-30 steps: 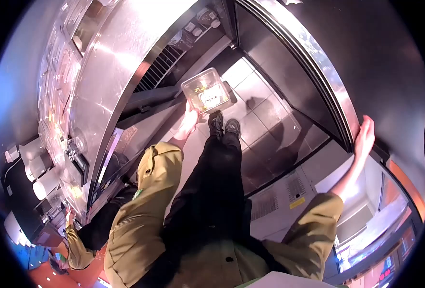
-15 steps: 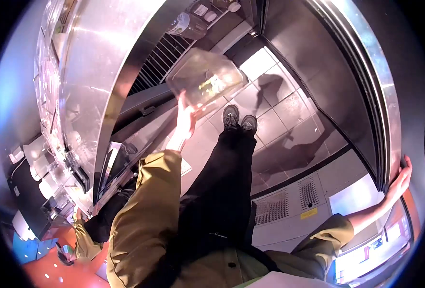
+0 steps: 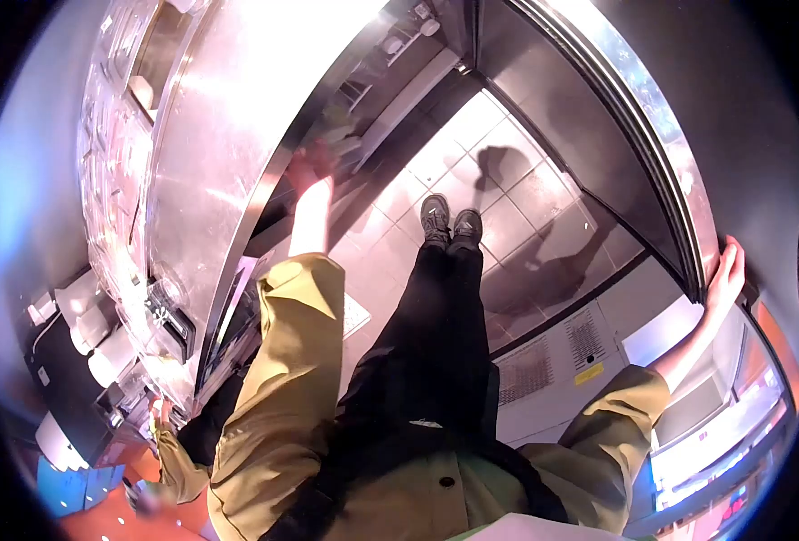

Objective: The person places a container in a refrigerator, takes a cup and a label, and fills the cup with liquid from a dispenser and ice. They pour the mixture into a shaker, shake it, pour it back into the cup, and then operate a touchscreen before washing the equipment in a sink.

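My left hand [image 3: 312, 169] reaches into the dark opening of a refrigerator under a steel counter [image 3: 210, 135]. The hand is smeared by motion and shaded. Its fingers are at a clear plastic container [image 3: 338, 137], now only a faint blur with something green in it; the counter's edge hides part of it. On the right, my right hand [image 3: 729, 270] holds the outer edge of the open refrigerator door [image 3: 598, 99], fingers along its outer side.
Bottles [image 3: 408, 34] stand deeper inside the refrigerator. Below me are a tiled floor [image 3: 508, 194] and my shoes [image 3: 451, 221]. A vented panel [image 3: 553, 361] with a yellow label is near my right side. Another person's sleeve [image 3: 179, 464] shows at lower left.
My left hand has moved the container from over the floor, up and left into the refrigerator. The open door and my right hand on it have shifted up and left in view.
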{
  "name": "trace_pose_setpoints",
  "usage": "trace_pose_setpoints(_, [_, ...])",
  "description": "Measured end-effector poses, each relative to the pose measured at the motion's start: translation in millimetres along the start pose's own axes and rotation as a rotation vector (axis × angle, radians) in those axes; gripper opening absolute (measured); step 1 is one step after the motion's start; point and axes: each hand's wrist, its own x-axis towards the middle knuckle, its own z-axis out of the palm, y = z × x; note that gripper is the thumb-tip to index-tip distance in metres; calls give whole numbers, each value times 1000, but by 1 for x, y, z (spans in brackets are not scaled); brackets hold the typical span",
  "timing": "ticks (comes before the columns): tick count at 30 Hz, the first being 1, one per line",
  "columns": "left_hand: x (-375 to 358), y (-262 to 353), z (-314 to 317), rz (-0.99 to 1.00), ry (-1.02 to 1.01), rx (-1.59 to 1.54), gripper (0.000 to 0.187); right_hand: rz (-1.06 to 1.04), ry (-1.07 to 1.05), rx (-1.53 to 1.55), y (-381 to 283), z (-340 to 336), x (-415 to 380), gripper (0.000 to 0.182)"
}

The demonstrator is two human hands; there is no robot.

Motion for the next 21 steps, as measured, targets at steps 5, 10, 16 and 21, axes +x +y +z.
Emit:
trace_pose_setpoints(5, [37,11,7,2,122,158,33,100,1,77,-35,2,-43,37])
trace_pose_setpoints(10, [19,29,-7,-67,157,268,40,284,-87,-17,-109,5,-120,34])
trace_pose_setpoints(16, [-289,41,47,7,-547,446,19,579,-514,692,-200,20,-254,26])
trace_pose_setpoints(21, [-365,108,92,191,-971,553,3,113,-892,1235,-297,104,-316,16])
